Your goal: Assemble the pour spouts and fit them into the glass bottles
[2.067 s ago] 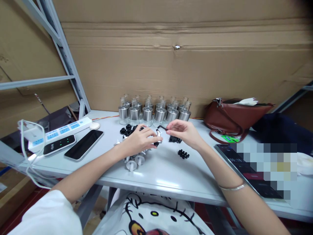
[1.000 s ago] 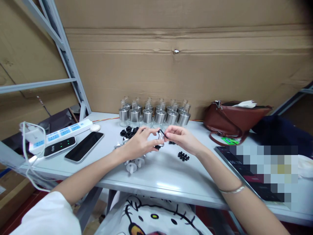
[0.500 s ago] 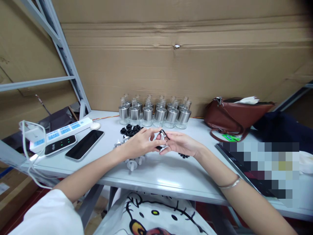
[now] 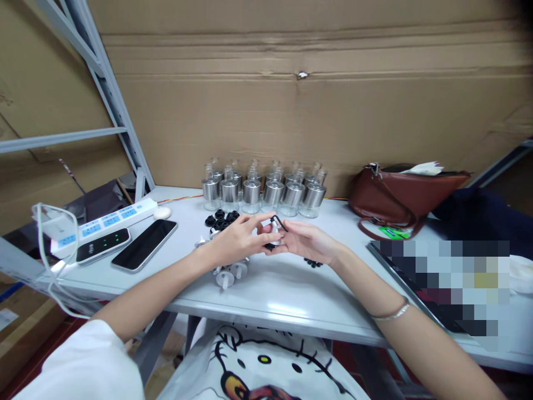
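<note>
Between my two hands, held up over the table (image 4: 333, 303), is a small white piece (image 4: 275, 232) with a bent black tube (image 4: 282, 224) at its top. My left hand (image 4: 239, 238) has it pinched, thumb on the near side and forefinger reaching over towards the top. My right hand (image 4: 310, 241) meets it from the other side, palm partly turned up; those fingers seem to touch the piece, but I cannot tell whether they grip it or only prop it.

I take this for a fitting step, the tube being seated on the white piece; the joint is too small to tell if it is fully home. To go on, I judge, calls for a firm left pinch while my right fingers press or turn, without skewing the tube.

Below my left hand lie white discs with stems (image 4: 225, 279), and beyond them is a heap of black caps (image 4: 220, 215). Small black bits (image 4: 313, 263) show partly under my right hand. Further back, bottles (image 4: 251, 192) with metal bands stand upright in rows. Well to the left are a phone (image 4: 145, 245) and a power strip (image 4: 110, 221); to the right, a brown bag (image 4: 400, 194).
</note>
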`<action>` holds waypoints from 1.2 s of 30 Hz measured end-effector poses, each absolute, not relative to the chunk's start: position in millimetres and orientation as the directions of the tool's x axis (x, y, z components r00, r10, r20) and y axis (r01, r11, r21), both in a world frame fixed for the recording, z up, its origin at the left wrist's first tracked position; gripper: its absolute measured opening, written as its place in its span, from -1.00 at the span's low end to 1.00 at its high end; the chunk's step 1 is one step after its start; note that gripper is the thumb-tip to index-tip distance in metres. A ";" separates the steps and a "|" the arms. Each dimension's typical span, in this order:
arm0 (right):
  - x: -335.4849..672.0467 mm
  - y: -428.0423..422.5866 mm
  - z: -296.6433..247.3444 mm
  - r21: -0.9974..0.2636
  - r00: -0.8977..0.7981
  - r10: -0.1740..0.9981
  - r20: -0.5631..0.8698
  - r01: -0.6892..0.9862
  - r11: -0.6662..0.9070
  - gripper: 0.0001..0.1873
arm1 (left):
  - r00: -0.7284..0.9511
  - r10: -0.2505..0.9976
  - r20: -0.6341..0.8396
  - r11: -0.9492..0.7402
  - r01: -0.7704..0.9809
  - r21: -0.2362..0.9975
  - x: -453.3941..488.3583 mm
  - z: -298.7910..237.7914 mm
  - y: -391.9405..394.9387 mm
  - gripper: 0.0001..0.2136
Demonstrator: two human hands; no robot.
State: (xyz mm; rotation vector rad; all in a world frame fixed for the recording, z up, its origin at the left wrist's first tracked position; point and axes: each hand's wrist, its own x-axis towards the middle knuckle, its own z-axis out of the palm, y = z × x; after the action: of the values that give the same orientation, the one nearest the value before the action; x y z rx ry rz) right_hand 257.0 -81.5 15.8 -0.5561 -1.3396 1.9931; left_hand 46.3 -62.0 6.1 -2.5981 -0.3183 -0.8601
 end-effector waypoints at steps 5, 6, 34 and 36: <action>257.4 -81.9 16.0 -0.923 -0.681 0.732 -0.008 -0.277 -0.268 -0.70 | 0.783 0.093 0.615 -0.895 0.336 -0.293 46.0 6.9 -63.8 -0.76; 257.4 -81.8 15.7 -0.924 -0.675 0.738 -0.012 -0.275 -0.267 -0.70 | 0.777 0.075 0.625 -0.894 0.330 -0.303 46.0 7.7 -64.3 -0.78; 251.6 -87.5 18.5 -0.994 -0.749 0.653 -0.111 0.082 -0.074 -0.54 | 0.648 0.635 0.421 -0.673 0.196 0.713 51.3 19.3 -69.3 -0.82; 251.5 -87.6 18.0 -0.992 -0.750 0.649 -0.126 0.077 -0.105 -0.46 | 0.646 0.662 0.380 -0.621 0.190 0.760 50.9 20.4 -68.1 -0.84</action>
State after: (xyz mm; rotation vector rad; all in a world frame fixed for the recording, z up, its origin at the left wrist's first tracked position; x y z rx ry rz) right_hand 251.5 -87.6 18.0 -0.7940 -1.7691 1.9095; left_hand 50.9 -68.1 20.4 -3.4507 -1.0514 -1.3814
